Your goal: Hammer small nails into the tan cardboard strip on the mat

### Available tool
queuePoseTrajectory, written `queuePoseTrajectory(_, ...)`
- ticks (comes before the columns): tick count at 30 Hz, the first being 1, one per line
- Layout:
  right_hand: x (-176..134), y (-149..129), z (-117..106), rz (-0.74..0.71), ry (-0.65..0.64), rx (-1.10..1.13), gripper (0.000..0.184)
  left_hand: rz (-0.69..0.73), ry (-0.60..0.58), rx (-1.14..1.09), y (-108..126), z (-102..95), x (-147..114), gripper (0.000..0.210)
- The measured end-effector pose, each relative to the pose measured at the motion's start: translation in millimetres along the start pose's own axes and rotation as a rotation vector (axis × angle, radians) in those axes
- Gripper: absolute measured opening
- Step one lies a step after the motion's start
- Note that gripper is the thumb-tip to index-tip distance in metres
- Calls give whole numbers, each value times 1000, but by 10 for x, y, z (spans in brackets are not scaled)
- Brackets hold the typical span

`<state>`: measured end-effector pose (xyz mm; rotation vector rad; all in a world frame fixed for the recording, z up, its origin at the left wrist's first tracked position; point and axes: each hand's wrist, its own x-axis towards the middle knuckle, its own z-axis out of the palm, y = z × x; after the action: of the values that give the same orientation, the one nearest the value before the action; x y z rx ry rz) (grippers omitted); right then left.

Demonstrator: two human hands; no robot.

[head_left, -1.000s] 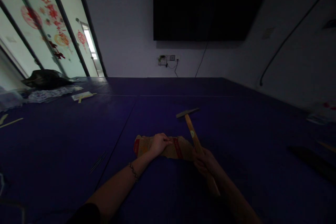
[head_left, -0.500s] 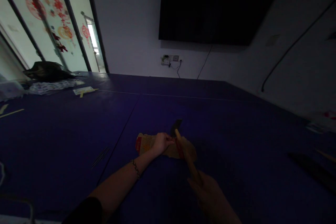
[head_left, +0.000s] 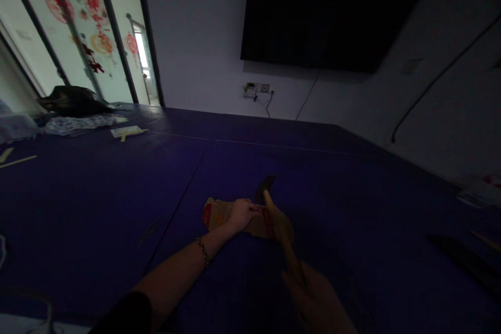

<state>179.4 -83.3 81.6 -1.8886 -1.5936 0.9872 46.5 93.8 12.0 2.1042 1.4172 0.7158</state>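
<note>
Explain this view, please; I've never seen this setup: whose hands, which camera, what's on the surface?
There is no machine: these are a person's bare hands, seen by a camera worn on the head, looking forward and down. The left hand rests on a piece of cardboard; it is too dark to tell whether it pinches anything small. The right hand grips a hammer, its top end near the left hand. On the dark blue surface, thin rods lie left of the cardboard.

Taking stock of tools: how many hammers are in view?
1: the hammer is in the right hand, over the cardboard. Any others may be lost in the dim areas.
</note>
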Motion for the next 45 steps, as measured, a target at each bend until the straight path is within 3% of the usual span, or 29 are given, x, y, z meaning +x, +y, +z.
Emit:
queuePoseTrajectory(9, -19, 13, 12, -1, 30, 5, 18, 10, 11, -11, -12, 18, 7, 12)
queuePoseTrajectory(14, 5, -161, -163, 19, 40, 235, 27, 34, 2, -17, -25, -2, -1, 11)
queuePoseTrajectory(17, 250, -214, -276, -44, 20, 530, 33, 39, 2, -24, -28, -2, -3, 10)
queuePoseTrajectory(21, 797, -45, -353, -177, -59, 861, 37, 45, 18, -31, -35, 9, 4, 11)
queuePoseTrajectory(27, 1281, 345, -235, -207, -149, 990, 45, 109, -5, -49, -54, -48, -18, 6)
queuePoseTrajectory(32, 1312, 428, -207, -174, -189, 1037, 50, 160, -52, -83, -70, -104, -50, 8)
queuePoseTrajectory(36, 1178, 422, -418, -151, -243, 1002, 46, 179, -64, -103, -64, -126, -60, 11)
queuePoseTrajectory(40, 926, 476, -718, -120, -218, 803, 30, 184, -55, -115, -67, -131, -65, 12)
queuePoseTrajectory(45, 788, 478, -880, -45, -364, 466, 25, 172, -52, -114, -88, -122, -52, 12)
